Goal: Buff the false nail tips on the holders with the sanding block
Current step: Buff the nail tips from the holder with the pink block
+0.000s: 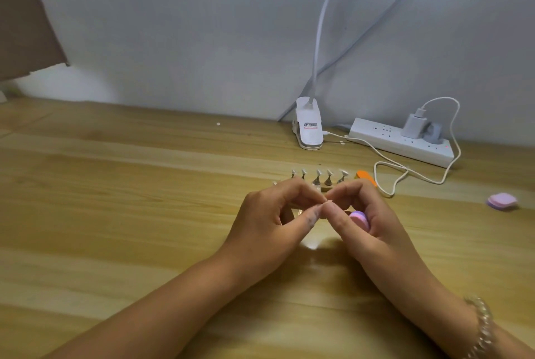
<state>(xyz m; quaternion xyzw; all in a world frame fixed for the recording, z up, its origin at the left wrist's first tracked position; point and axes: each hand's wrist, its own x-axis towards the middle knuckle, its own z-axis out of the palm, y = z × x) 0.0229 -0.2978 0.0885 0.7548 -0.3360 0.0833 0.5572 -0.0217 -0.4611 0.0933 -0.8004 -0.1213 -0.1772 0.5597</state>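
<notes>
A row of small metal holders (318,177) with white false nail tips stands on the wooden table (115,199), just behind my hands. My left hand (269,219) and my right hand (364,214) meet fingertip to fingertip in front of the row, pinching something tiny that is too small to make out. A pink and purple sanding block (359,219) is tucked in my right hand, held by the curled fingers. The near holders are hidden behind my fingers.
An orange block (365,176) lies right of the holders. A second pink sanding block (502,201) sits far right. A white clip lamp base (309,127), a power strip (402,141) with a charger and a looping white cable (405,173) lie along the wall.
</notes>
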